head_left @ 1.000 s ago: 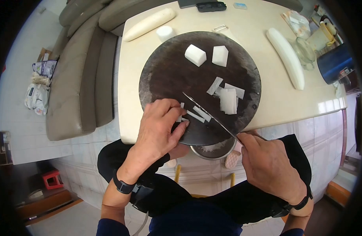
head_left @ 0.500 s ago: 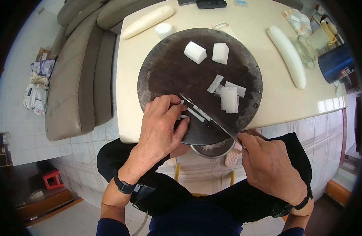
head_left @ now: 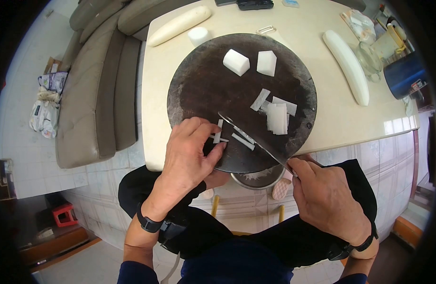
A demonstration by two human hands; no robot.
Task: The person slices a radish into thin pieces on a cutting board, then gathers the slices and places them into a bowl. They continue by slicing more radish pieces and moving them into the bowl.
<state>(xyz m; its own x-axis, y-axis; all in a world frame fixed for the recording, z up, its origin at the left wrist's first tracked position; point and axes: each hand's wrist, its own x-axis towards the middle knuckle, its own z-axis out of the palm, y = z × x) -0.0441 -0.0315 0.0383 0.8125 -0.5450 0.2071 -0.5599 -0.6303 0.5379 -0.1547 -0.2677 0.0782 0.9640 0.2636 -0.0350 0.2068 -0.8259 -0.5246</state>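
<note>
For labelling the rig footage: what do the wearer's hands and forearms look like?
Left hand and right hand: no gloves. Black strap on each wrist, with a dark boxy module. Pale cable near the left one. Dark blue sleeves.

Single head-worn camera, sited above wearer's shirt (head_left: pixel 237 267) (6 o'clock in view). Faces forward, steeply down. Round board (head_left: pixel 203 87) near, toward 1 o'clock. Field wide, edges curved and dark.

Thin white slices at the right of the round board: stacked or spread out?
Mostly stacked: the white slices overlap in a pile on the round board, some splaying out behind.
</note>
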